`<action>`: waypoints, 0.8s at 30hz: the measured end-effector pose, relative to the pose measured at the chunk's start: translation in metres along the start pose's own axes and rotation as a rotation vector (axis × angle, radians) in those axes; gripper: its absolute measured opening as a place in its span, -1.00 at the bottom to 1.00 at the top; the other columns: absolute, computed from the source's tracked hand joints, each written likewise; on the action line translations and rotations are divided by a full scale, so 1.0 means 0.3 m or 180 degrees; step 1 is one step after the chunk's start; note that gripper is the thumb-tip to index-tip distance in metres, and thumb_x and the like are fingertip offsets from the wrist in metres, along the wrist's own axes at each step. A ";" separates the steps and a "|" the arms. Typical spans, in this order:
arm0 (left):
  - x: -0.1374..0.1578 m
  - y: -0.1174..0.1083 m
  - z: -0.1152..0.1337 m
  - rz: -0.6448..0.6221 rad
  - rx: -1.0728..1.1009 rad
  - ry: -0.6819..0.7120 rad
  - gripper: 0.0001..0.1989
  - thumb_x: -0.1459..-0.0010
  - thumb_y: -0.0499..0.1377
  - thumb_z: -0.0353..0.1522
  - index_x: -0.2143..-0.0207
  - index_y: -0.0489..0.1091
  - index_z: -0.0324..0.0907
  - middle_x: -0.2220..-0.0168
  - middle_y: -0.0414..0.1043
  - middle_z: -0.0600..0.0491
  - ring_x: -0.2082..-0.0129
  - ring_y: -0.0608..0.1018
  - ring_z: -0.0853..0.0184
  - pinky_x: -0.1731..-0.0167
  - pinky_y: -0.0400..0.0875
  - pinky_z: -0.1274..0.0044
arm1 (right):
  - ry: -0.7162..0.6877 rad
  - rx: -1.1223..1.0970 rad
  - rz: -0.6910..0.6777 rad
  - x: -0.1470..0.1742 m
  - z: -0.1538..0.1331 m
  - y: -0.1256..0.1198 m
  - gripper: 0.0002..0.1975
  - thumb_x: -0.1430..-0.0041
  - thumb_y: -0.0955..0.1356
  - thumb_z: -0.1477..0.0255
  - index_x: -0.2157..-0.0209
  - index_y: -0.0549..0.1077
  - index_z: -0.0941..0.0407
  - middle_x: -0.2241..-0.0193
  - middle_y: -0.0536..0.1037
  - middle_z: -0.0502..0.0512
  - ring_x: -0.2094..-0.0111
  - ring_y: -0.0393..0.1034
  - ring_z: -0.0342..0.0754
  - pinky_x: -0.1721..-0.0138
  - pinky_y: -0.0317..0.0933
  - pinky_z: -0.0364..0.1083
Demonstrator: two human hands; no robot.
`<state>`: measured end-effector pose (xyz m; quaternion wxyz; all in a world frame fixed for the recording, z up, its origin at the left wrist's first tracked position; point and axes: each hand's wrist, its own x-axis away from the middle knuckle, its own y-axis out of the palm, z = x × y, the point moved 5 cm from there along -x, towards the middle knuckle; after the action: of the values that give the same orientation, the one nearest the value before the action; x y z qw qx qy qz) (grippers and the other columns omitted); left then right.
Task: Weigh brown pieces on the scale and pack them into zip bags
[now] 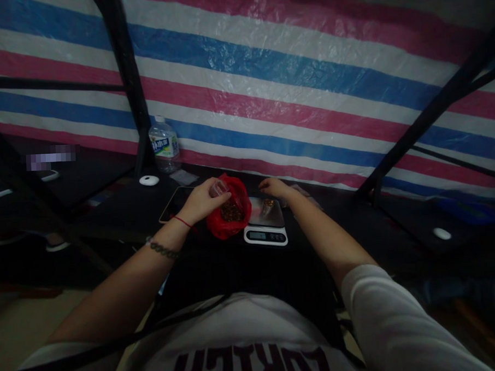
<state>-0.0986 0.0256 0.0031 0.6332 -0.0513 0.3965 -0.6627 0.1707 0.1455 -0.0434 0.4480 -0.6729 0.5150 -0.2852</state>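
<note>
My left hand is closed around a small clear plastic cup at the rim of a red plastic bag. Loose small brown pieces lie inside the open bag. Just right of it is a white kitchen scale with a lit display. On its metal plate stands a small clear container with brownish bits in it. Beyond the plate's far right corner is my right hand, its fingers curled together; whatever they pinch, if anything, is too small to make out.
A phone lies left of the bag. Behind it are a clear plastic bottle, a white mouse-like object and a flat clear packet. Clear plastic bags lie under my right forearm. Black frame posts stand before striped sheeting.
</note>
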 end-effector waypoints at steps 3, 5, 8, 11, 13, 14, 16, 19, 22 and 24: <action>-0.005 0.005 0.002 -0.0036 0.0055 0.0030 -0.59 0.00 0.17 -0.07 0.21 0.38 -0.17 0.32 0.48 0.05 0.36 0.49 0.29 0.32 0.37 0.49 | -0.0095 0.0169 -0.0128 -0.080 0.001 0.055 -0.69 -0.03 0.40 0.53 0.12 0.51 0.18 0.16 0.58 0.14 0.20 0.47 -0.10 0.17 0.28 -0.20; -0.011 0.006 0.000 -0.0050 0.0096 0.0066 -0.59 0.00 0.17 -0.07 0.21 0.37 -0.17 0.32 0.47 0.06 0.36 0.49 0.29 0.32 0.37 0.49 | -0.0195 0.0378 -0.0236 -0.118 -0.005 0.090 -0.71 -0.01 0.41 0.52 0.16 0.53 0.19 0.19 0.59 0.12 0.23 0.47 -0.11 0.19 0.26 -0.22; -0.020 0.005 -0.012 -0.0049 0.0121 0.0063 -0.59 0.00 0.18 -0.07 0.21 0.37 -0.17 0.34 0.47 0.07 0.38 0.49 0.30 0.33 0.37 0.49 | -0.0275 0.0570 -0.0368 -0.145 -0.011 0.121 -0.79 0.01 0.39 0.57 0.26 0.57 0.20 0.30 0.61 0.09 0.31 0.46 -0.12 0.23 0.25 -0.22; -0.026 0.001 -0.028 -0.0038 0.0081 -0.0025 -0.59 0.01 0.17 -0.07 0.22 0.37 -0.17 0.35 0.46 0.08 0.40 0.48 0.30 0.34 0.36 0.50 | -0.0212 0.0590 -0.0353 -0.138 -0.008 0.104 -0.78 -0.01 0.36 0.59 0.27 0.58 0.20 0.32 0.61 0.10 0.33 0.45 -0.12 0.24 0.25 -0.21; -0.027 -0.003 -0.032 -0.0030 0.0073 -0.0039 -0.59 0.01 0.17 -0.07 0.22 0.38 -0.17 0.35 0.46 0.07 0.39 0.47 0.30 0.33 0.35 0.49 | -0.0159 0.0563 -0.0218 -0.115 -0.009 0.059 -0.75 -0.03 0.35 0.58 0.22 0.57 0.19 0.26 0.61 0.11 0.29 0.45 -0.10 0.23 0.25 -0.20; -0.027 -0.006 -0.032 -0.0021 0.0074 -0.0025 -0.59 0.01 0.17 -0.07 0.22 0.38 -0.17 0.35 0.46 0.07 0.39 0.47 0.30 0.33 0.35 0.49 | -0.0158 0.0551 -0.0134 -0.098 -0.014 0.028 -0.74 -0.04 0.34 0.57 0.20 0.56 0.18 0.23 0.60 0.12 0.27 0.45 -0.09 0.21 0.25 -0.19; -0.024 -0.011 -0.029 0.0011 0.0068 0.0010 -0.58 0.01 0.17 -0.07 0.21 0.39 -0.18 0.34 0.46 0.06 0.39 0.47 0.30 0.32 0.35 0.48 | -0.0199 0.0593 -0.0070 -0.052 -0.035 -0.037 -0.74 -0.05 0.33 0.56 0.20 0.57 0.18 0.24 0.60 0.11 0.26 0.46 -0.07 0.20 0.25 -0.17; -0.017 -0.013 -0.026 0.0030 0.0091 0.0000 -0.56 0.01 0.17 -0.07 0.19 0.38 -0.19 0.33 0.46 0.05 0.38 0.46 0.29 0.31 0.35 0.47 | -0.0303 0.0662 -0.0080 0.039 -0.093 -0.139 -0.78 -0.05 0.34 0.56 0.26 0.58 0.16 0.30 0.61 0.07 0.29 0.46 -0.06 0.21 0.24 -0.16; -0.011 -0.013 -0.022 0.0007 0.0130 -0.0012 -0.56 0.01 0.16 -0.07 0.19 0.37 -0.19 0.33 0.46 0.05 0.37 0.47 0.28 0.29 0.36 0.47 | -0.0384 0.0771 -0.0207 0.140 -0.163 -0.219 -0.80 0.02 0.37 0.59 0.34 0.59 0.11 0.39 0.61 0.02 0.36 0.44 -0.08 0.23 0.24 -0.15; -0.009 -0.014 -0.019 0.0006 0.0144 0.0005 -0.56 0.02 0.16 -0.06 0.19 0.37 -0.19 0.32 0.47 0.05 0.35 0.47 0.27 0.28 0.36 0.46 | -0.0383 0.0731 -0.0161 0.198 -0.201 -0.260 -0.81 0.03 0.39 0.59 0.36 0.59 0.10 0.41 0.60 -0.01 0.38 0.44 -0.09 0.25 0.24 -0.16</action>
<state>-0.1047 0.0301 0.0028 0.6345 -0.0361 0.3819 -0.6710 0.1719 0.0759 0.0482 0.5448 -0.6458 0.4340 -0.3127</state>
